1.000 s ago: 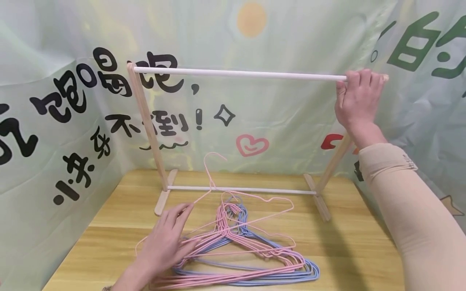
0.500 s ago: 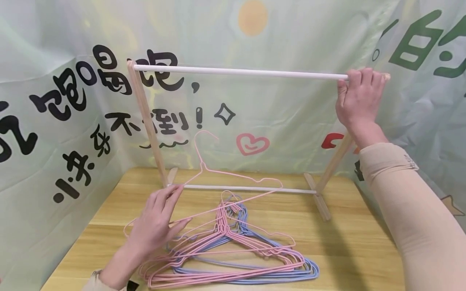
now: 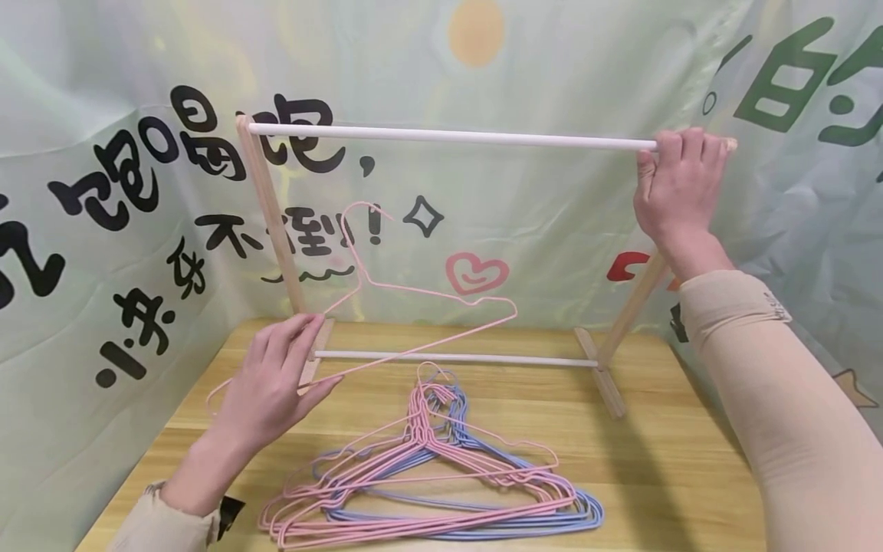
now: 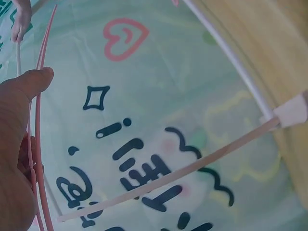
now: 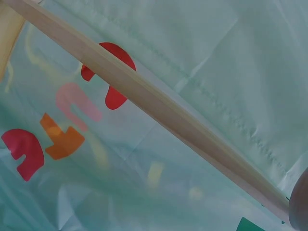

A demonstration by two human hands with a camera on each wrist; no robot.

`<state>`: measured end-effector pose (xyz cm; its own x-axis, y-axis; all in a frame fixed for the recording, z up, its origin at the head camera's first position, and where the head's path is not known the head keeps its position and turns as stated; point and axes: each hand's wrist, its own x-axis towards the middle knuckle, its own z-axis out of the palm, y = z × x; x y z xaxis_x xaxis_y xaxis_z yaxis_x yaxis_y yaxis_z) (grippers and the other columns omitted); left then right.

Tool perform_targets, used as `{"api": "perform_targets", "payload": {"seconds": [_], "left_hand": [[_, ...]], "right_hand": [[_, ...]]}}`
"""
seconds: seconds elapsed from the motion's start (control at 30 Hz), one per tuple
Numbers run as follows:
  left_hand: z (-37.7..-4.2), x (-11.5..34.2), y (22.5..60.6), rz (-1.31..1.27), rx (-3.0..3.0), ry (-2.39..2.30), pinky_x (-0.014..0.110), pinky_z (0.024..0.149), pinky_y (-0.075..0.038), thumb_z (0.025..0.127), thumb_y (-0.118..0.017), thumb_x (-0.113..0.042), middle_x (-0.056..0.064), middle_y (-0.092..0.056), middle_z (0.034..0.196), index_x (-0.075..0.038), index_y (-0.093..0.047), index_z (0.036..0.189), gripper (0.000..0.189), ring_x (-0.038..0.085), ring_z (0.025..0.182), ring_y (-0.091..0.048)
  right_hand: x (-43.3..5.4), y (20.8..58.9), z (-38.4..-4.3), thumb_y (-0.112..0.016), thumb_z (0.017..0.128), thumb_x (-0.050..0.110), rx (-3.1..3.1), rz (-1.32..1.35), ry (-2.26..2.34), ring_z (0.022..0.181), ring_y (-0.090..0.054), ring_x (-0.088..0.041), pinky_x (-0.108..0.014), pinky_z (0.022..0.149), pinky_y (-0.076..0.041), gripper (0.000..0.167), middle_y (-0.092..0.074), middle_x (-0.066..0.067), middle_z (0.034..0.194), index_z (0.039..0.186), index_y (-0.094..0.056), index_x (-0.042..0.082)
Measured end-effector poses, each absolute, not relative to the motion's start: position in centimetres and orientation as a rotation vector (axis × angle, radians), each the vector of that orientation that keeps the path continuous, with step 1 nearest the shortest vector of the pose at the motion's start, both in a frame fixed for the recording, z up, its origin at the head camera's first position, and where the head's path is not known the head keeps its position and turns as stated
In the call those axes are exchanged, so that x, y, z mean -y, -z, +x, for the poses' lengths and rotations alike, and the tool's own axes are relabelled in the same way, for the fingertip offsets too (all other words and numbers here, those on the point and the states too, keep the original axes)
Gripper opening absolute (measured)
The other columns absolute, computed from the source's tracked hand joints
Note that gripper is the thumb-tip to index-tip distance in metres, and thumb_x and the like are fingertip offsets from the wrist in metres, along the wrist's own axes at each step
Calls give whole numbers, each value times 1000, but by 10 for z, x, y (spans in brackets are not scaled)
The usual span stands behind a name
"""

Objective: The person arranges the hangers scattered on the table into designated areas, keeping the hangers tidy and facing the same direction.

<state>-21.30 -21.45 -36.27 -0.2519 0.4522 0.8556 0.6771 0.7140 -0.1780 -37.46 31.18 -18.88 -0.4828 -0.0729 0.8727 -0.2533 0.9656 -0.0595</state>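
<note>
In the head view my left hand [image 3: 272, 379] grips a pink wire hanger [image 3: 441, 294] by its left shoulder, thumb near the lower bar. The hanger's hook points up, below the white top rod [image 3: 441, 137] of a small wooden rack. My right hand [image 3: 679, 184] holds that rod at its right end, fingers curled over it. Beneath the lifted hanger lies a pile of pink hangers [image 3: 428, 443] and blue hangers [image 3: 592, 510] on the table. The left wrist view shows the thumb [image 4: 36, 82] against the pink wire. In the right wrist view the rack's wooden post [image 5: 144, 98] crosses diagonally.
The rack's left post [image 3: 269, 207] and right post [image 3: 631, 307] stand on wooden feet, joined by a white lower rod [image 3: 469, 358]. A printed cloth [image 3: 552, 230] hangs behind and beside the wooden table [image 3: 662, 460].
My left hand has risen and moved left, lifting the pink hanger off the pile and up in front of the rack. My right hand stays at the rod's right end.
</note>
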Motion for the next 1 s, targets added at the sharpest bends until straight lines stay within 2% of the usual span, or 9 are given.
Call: {"api": "perform_targets", "payload": {"seconds": [0.27,0.5,0.77,1.0], "left_hand": [[-220,225,333,-862,1877,264,57,90,-41,105,-55,-49,35,-56,128,12,-52,144,73,51,108,-51],[-229,233,310,-832,1853,240,58,88,-40,103,-55,-53,35,-56,129,12,-52,143,76,53,107,-49],[-240,244,293,-798,1872,202,61,89,-39,99,-59,-49,36,-54,132,10,-48,148,78,55,107,-47],[-249,257,281,-765,1884,176,63,87,-38,95,-63,-48,36,-53,132,12,-49,145,80,56,106,-47]], "right_hand": [[-312,192,-375,-24,111,52,2069,232,-211,111,-34,-47,-61,113,-20,58,-41,-26,115,121,-44,-1],[-311,190,-374,-25,111,52,2062,231,-208,111,-35,-47,-61,116,-17,57,-41,-26,115,122,-44,-1],[-312,190,-374,-25,111,52,2054,233,-213,111,-35,-47,-61,118,-15,57,-42,-26,115,121,-44,-1],[-313,190,-375,-26,111,51,2050,236,-215,111,-35,-48,-60,118,-15,56,-42,-27,116,122,-45,0]]}}
